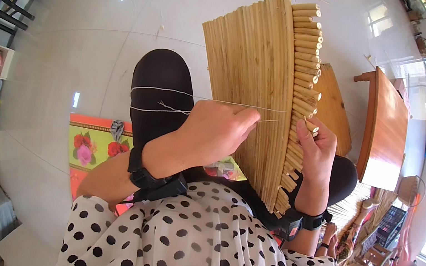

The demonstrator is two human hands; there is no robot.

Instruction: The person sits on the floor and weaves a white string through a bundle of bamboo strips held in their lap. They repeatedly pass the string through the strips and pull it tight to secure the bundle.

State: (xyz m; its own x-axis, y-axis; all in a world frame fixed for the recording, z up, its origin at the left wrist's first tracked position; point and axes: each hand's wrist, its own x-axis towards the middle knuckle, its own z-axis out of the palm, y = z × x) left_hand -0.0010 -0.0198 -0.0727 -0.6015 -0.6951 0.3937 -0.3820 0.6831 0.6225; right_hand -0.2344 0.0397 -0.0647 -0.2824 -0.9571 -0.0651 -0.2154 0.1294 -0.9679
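At ten o'clock, white string [164, 89] crosses the person's black-clad knee [162, 71]. Near the centre, the left hand [217, 132] is curled closed on the string — over the stick panel [258, 67], which spreads toward one o'clock. At three o'clock, the right hand [320, 151] pinches the panel's edge — thumb against the stick ends [309, 64].

Left hand [217, 133] at frame centre, fingers curled tight; right hand [319, 146], right of centre, thumb raised, fingers apparently bent.
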